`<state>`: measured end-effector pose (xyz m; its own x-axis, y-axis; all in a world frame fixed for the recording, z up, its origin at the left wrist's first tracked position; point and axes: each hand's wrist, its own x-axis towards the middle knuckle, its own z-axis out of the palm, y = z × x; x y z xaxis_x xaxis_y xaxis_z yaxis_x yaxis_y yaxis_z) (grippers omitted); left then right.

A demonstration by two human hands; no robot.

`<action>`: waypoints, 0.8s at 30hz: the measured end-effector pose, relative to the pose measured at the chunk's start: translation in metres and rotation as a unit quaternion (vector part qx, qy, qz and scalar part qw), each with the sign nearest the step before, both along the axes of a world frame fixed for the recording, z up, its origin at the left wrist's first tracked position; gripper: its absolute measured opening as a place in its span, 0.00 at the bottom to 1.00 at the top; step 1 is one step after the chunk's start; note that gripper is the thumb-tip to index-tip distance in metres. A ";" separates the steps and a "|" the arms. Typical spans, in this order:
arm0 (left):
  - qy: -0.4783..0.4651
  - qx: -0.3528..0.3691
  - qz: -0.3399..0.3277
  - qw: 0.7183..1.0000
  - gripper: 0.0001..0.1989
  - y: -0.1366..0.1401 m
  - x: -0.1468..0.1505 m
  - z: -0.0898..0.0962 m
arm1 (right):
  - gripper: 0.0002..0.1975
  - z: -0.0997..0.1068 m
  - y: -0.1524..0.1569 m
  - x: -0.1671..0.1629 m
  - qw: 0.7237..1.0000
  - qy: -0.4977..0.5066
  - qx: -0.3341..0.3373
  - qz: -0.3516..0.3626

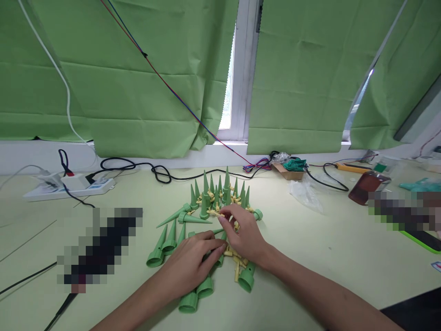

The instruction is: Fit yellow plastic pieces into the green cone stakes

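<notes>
My right hand (244,233) is closed in a pinch on a small yellow plastic valve piece (215,213), held just in front of the standing spikes. My left hand (195,257) rests low, its fingers curled and pressed around a green plastic spike (219,262), mostly hidden by the fingers and thumb. Several hollow green spikes lie around it, including one at the left (155,256) and one at the front (188,303). Loose yellow valve pieces (237,271) lie beneath my right hand. Behind both hands stand several upright green spikes (204,207) with yellow pieces among them.
A power strip (103,186) with plugs sits at the back left. Black cable (186,178) runs along the rear. At the back right are a small cardboard box (287,172), a clear plastic bag (306,195) and a bottle of dark red liquid (367,187). Blurred dark objects lie on both sides.
</notes>
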<state>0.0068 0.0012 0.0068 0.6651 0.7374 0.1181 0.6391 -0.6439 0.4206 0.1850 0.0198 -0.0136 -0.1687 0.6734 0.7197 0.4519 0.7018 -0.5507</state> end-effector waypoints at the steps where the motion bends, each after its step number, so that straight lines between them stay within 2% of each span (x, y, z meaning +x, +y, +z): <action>1: 0.000 0.002 -0.003 1.000 0.20 0.000 0.000 0.000 | 0.05 0.000 0.000 0.000 1.000 -0.001 0.001 -0.001; 8: -0.029 0.012 0.003 1.000 0.18 -0.002 0.002 0.001 | 0.05 -0.002 0.000 -0.001 1.000 -0.005 -0.001 0.004; 17: -0.078 -0.018 0.033 0.996 0.14 -0.001 0.002 0.001 | 0.06 -0.001 -0.001 -0.001 1.000 -0.001 -0.011 0.008; 24: -0.039 0.001 0.056 0.998 0.10 0.001 0.001 -0.003 | 0.06 0.001 -0.002 -0.002 1.000 0.007 -0.007 0.011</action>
<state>0.0082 0.0018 0.0042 0.5679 0.8059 0.1673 0.6719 -0.5713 0.4714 0.1833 0.0173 -0.0123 -0.1734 0.6795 0.7129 0.4291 0.7037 -0.5663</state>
